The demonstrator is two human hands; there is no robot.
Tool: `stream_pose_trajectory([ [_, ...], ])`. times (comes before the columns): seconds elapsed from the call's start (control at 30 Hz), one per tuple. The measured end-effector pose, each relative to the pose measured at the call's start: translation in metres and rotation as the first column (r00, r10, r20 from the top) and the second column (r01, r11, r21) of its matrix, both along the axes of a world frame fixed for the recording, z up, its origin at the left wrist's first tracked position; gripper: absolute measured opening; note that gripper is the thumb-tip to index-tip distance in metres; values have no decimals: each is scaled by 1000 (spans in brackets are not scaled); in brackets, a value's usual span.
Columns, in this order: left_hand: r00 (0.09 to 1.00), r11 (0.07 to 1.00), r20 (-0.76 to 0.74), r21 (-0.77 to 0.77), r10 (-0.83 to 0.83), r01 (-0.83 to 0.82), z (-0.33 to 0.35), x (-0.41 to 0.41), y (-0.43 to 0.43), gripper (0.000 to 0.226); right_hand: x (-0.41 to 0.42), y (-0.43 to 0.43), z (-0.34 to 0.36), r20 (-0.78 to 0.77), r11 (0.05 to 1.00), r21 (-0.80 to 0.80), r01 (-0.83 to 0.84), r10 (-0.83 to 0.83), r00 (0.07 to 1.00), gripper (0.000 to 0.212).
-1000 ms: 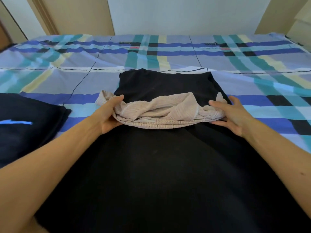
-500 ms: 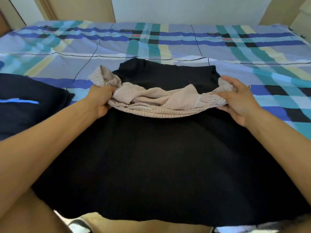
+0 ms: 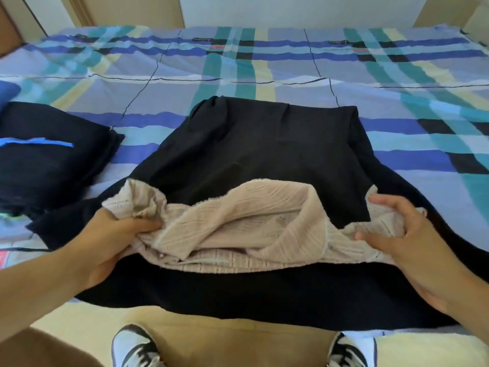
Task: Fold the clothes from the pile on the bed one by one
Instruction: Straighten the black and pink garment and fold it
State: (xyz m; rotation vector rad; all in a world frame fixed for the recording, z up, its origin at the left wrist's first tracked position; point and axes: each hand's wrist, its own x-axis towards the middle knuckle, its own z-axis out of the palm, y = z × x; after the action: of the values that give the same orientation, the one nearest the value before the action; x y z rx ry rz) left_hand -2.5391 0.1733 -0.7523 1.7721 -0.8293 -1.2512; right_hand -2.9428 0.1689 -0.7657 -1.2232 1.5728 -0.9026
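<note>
Blue plaid bedsheet (image 3: 169, 96) reaches the white wall (image 3: 291, 9).

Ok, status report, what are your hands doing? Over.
Left hand, right hand grip crumpled beige knit garment. Resting on spread black garment. Nothing on top.

Bare left hand (image 3: 116, 234) and right hand (image 3: 412, 239), bare forearms (image 3: 39, 284); black-and-white sneakers (image 3: 133, 347).

Beige top (image 3: 254, 215), lying on the black garment: ribbed knit cloth, matt, with openwork rows and a lacy edge.
Black garment (image 3: 277, 144): plain woven-looking cloth, matt, smooth.
Bedsheet (image 3: 264, 67) under the black garment: printed plaid cloth, matt, lightly creased.
Folded dark cloth (image 3: 53, 165), left of the black garment: matt, soft.
Shoes (image 3: 135, 348), nearer than the black garment: smooth panels, slight sheen.
</note>
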Motion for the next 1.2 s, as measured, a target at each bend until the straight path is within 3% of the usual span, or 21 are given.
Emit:
stream_pose_trajectory([
  [0.13,983,980,101,142,-151,136,3,11,2,37,-17,3,-6,-136,989,131,-70,87,987,62],
  [0.23,959,943,129,258,-251,212,17,29,-16,69,-34,-4,4,-133,949,292,-118,162,978,61],
  [0.3,949,950,195,240,-248,199,29,43,-40,88,-41,-17,17,-230,968,248,-45,103,968,61],
  [0.37,960,956,129,194,-247,220,34,45,-71,75,-49,-38,30,-245,981,190,34,13,970,70],
  [0.47,973,963,68,176,-221,206,28,31,-128,44,-53,-82,38,-175,985,148,91,-64,982,62],
  [0.53,975,969,93,165,-201,184,14,22,-171,42,-49,-115,34,-170,988,138,76,-52,984,77],
  [0.63,990,986,50,107,-135,129,2,9,-230,33,-30,-159,27,-151,988,139,65,-44,987,75],
  [0.77,993,996,-111,74,-49,58,1,-8,-289,35,-19,-221,12,-79,986,144,78,-67,995,114],
  [0.83,990,996,-134,77,-33,44,0,-13,-315,32,-17,-251,7,8,985,142,99,-101,995,98],
  [0.97,993,985,-58,137,-102,109,-12,-15,-355,28,-12,-311,-3,122,974,176,140,-162,979,46],
  [1.07,996,989,40,124,-80,75,-21,-4,-378,18,-13,-342,-12,37,949,188,254,-265,964,41],
  [1.2,992,998,117,-47,45,-40,-26,20,-404,6,-23,-365,-9,-23,916,36,399,-399,917,56],
])
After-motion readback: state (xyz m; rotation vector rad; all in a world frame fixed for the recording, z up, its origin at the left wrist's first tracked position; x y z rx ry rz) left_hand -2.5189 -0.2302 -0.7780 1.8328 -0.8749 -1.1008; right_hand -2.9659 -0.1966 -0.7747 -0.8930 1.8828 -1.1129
